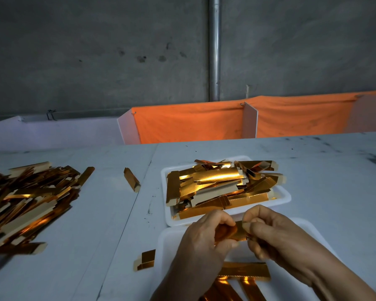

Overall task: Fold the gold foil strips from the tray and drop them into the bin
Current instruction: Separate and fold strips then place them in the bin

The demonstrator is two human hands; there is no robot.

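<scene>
Head view: left hand and right hand both pinch one gold foil strip above the near white tray; folding appears under way. Next, judged: finish the crease, then carry it to the bin, not identifiable here. Far tray holds heaped strips; a loose pile lies left, well apart.

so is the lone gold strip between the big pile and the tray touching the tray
Apart. The head view shows the lone gold strip lying by itself on the table, with a plain band of bare tabletop between it and the white tray.
</scene>
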